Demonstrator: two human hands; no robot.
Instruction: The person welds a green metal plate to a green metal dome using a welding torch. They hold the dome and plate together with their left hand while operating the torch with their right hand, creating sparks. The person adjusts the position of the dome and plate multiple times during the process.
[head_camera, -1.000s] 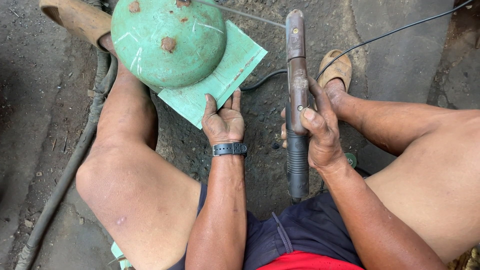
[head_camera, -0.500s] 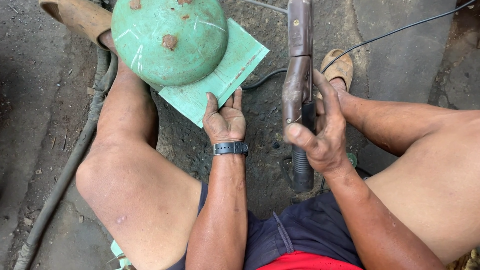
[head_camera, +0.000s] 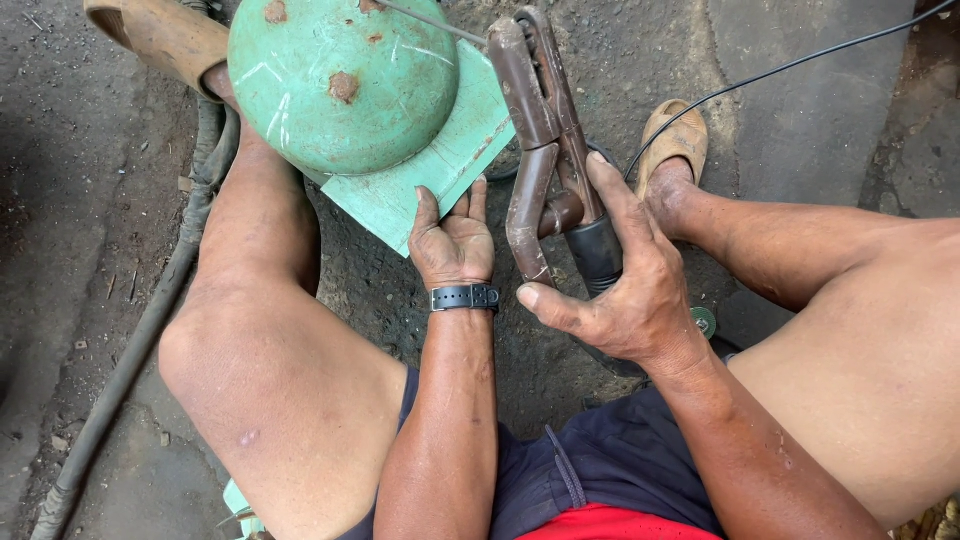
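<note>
Brown, worn metal clamp (head_camera: 545, 130), long-handled, with a black grip sleeve at its lower end: held upright between the knees, over the ground, its jaws up beside the plate. Right hand (head_camera: 620, 285) closed round the grip, thumb pressed against the lower lever, fingers wrapped over the sleeve.

Green plate (head_camera: 430, 175), flat, scratched, lying on the ground just left of the clamp. Left hand (head_camera: 455, 240) on its near edge, fingers bent over the rim, holding it; black band (head_camera: 465, 297) on that wrist.

Green dome (head_camera: 340, 80), rounded, with rust spots, sitting on the plate's far part, touching the left shin.

Thin rod (head_camera: 430, 20) running from the clamp's jaws across the dome's upper right edge.

Black cable (head_camera: 800, 65) on the ground, running from the top right corner towards the right foot.

Tan sandals (head_camera: 675, 135), one on each foot.

Grey hose (head_camera: 130, 350) along the ground, left of the left leg.

Small green disc (head_camera: 703, 321) by the right wrist, partly hidden.
</note>
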